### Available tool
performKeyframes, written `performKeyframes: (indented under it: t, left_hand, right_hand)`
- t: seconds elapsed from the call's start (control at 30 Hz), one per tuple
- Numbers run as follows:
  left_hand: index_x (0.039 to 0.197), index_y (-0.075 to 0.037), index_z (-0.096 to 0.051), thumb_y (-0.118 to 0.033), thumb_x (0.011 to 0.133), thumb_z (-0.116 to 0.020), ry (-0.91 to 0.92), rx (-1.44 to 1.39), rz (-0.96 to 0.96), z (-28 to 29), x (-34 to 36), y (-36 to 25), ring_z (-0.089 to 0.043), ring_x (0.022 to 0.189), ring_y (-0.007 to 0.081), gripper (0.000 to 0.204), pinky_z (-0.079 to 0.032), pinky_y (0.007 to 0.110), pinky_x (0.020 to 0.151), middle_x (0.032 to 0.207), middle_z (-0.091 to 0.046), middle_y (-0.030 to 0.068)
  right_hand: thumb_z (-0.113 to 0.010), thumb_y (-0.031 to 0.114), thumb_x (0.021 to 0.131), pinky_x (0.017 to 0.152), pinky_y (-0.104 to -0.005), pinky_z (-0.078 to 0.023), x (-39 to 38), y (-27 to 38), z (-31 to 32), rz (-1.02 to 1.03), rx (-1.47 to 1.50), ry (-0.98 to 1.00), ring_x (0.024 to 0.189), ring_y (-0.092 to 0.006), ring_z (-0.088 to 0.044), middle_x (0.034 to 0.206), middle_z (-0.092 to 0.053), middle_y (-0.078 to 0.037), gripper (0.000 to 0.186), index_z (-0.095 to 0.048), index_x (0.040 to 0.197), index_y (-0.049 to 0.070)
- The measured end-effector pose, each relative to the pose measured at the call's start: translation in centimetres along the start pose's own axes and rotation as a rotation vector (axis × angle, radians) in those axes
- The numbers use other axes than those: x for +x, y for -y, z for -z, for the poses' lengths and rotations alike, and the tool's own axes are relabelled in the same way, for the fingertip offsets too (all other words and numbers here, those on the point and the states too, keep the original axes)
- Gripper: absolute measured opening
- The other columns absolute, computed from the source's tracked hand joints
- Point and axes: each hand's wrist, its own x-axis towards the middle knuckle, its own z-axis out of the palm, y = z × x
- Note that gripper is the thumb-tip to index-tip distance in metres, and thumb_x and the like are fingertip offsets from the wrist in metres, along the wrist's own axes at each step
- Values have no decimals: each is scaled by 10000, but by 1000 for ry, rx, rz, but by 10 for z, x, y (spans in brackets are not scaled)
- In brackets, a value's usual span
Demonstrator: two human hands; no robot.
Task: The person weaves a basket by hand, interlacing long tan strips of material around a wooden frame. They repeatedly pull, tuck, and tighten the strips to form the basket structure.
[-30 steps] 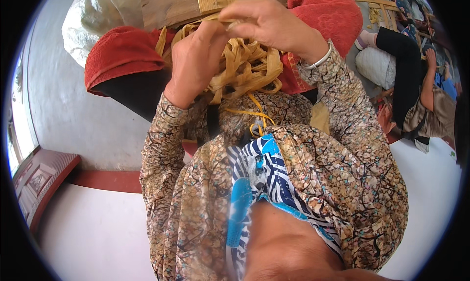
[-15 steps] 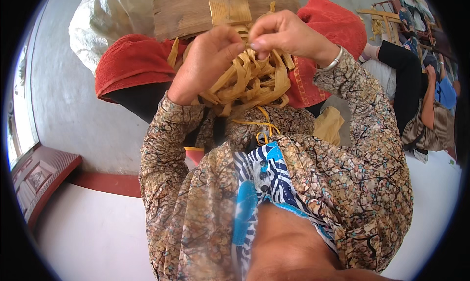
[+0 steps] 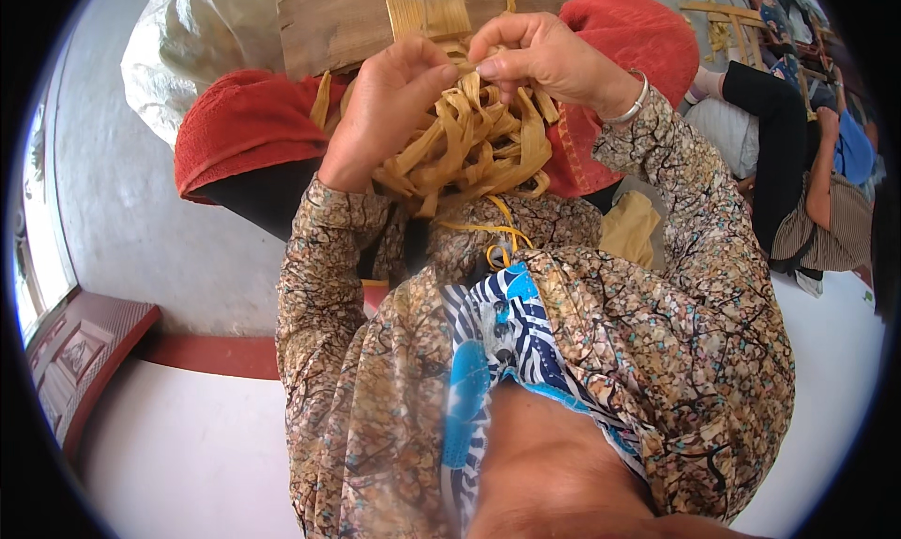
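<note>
My left hand (image 3: 399, 103) and my right hand (image 3: 554, 62) are raised close together, thumbs and fingertips pinched. Their tips nearly meet over a loose heap of tan, ribbon-like plant fibre strips (image 3: 479, 154) in my lap. A fibre strip seems to be pinched between both hands, but the fingers cover most of it. Just beyond them stands a wooden board (image 3: 333, 23) with a paler upright wooden slat (image 3: 427, 12) fixed to it. Red cloths (image 3: 244, 131) drape over both my knees, and yellow cord (image 3: 507, 222) hangs at my waist.
A whitish plastic sack (image 3: 192, 42) stands at the far left. On the right another person (image 3: 793, 154) sits in dark trousers near a wooden frame (image 3: 737, 18). A dark red carved piece of furniture (image 3: 94, 351) is at the lower left. Tan cloth (image 3: 631, 229) lies by my right leg.
Both hands stay pinched close together over the fibre heap, with slight finger movement. The whole view has shifted a little.
</note>
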Motion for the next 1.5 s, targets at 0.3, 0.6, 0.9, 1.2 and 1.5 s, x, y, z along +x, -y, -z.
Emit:
performKeyframes:
  t: [0.3, 0.6, 0.9, 1.2, 1.5]
  left_hand:
    - [1022, -16, -632, -129, 960, -536, -123, 80, -11, 33, 34, -7, -418, 601, 9, 162, -330, 166, 525, 751, -550, -48]
    - [918, -40, -644, -180, 942, -563, -228, 160, 30, 49, 85, 24, -397, 521, 23, 164, -296, 194, 464, 674, -541, -48]
    - [866, 8, -628, -207, 870, -637, -432, 554, -51, 54, 71, 42, -596, 654, 139, 215, -489, 308, 607, 745, -650, 76]
    - [915, -20, -565, -173, 972, -514, 44, -211, 180, -15, -1, -30, -496, 537, 83, 171, -385, 216, 478, 681, -568, 26]
    - [906, 41, -639, -92, 896, -576, -16, 537, -599, -11, -67, -139, -609, 596, 176, 147, -457, 260, 546, 736, -644, 93]
  right_hand:
    - [-528, 154, 978, 604, -202, -492, 33, 6, 9, 169, -164, -218, 650, -39, -542, 795, -609, 0, 207, -612, 1095, 5]
    - [-583, 176, 942, 608, -262, -470, 72, -24, 36, 298, -440, -384, 654, -78, -536, 729, -594, 3, 174, -637, 975, 14]
    - [-596, 225, 881, 818, -379, -459, 37, -39, 34, 611, -1467, -504, 915, -250, -601, 977, -648, -47, 182, -676, 984, 98]
    - [-608, 179, 932, 647, -260, -488, 21, 21, -16, 519, -1175, -521, 748, -78, -587, 848, -619, 10, 181, -633, 1002, 14]
    - [-621, 148, 915, 532, -256, -469, -68, 59, -106, 532, -326, 308, 567, -92, -587, 601, -582, -49, 179, -650, 811, 6]
